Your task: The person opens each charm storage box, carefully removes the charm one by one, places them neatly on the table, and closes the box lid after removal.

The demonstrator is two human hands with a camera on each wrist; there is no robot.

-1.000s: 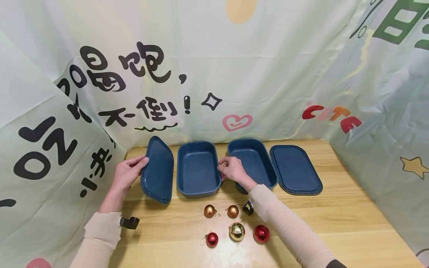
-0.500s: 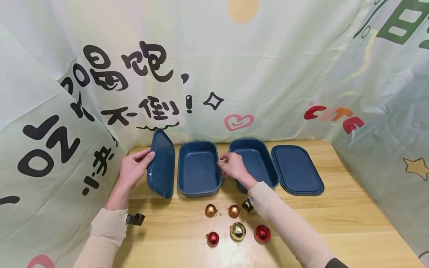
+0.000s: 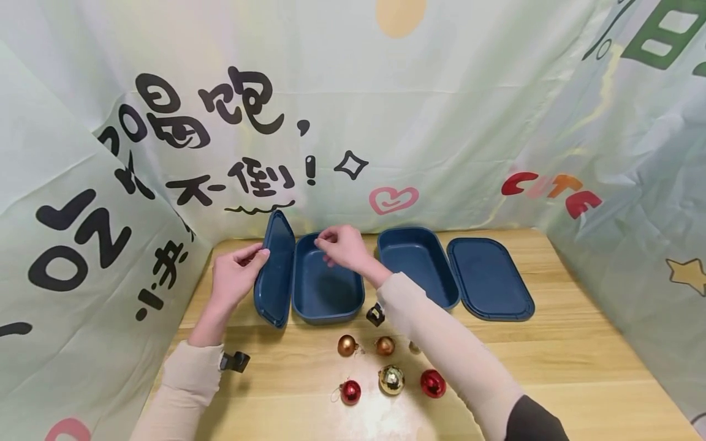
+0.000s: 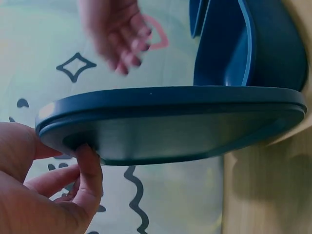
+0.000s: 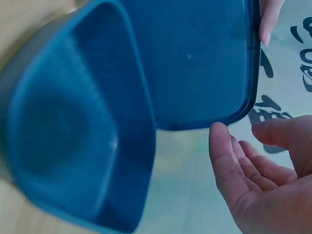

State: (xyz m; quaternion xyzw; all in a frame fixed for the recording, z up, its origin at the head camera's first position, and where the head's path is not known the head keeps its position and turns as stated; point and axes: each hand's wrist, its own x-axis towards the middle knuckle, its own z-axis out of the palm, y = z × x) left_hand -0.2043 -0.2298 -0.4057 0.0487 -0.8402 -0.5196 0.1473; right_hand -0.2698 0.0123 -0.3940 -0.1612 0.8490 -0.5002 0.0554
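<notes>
My left hand (image 3: 234, 278) pinches a dark blue box lid (image 3: 276, 275) by its outer long edge, thumb on one face and fingers behind. The lid stands steeply tilted beside the left blue food box (image 3: 328, 300), its lower side close to that box's rim. Above the box's far right part hovers my right hand (image 3: 349, 248), holding nothing, its fingers loosely bent. In the right wrist view, the right index fingertip (image 5: 219, 131) overlaps the lid's corner, with the thumb apart from it. Bare blue floor shows inside the left box.
A second blue box (image 3: 421, 263) stands to the right, its lid (image 3: 491, 278) flat beside it. Nearer lie copper baubles (image 3: 346, 345), a gold bauble (image 3: 391, 380) and red baubles (image 3: 432, 383); the right sleeve partly covers another small one (image 3: 414, 347). A printed cloth (image 3: 458, 135) hangs behind.
My left hand has brought the lid rightward to the left box and tilted it more upright. The right hand has left the gap between the boxes and moved left over the left box.
</notes>
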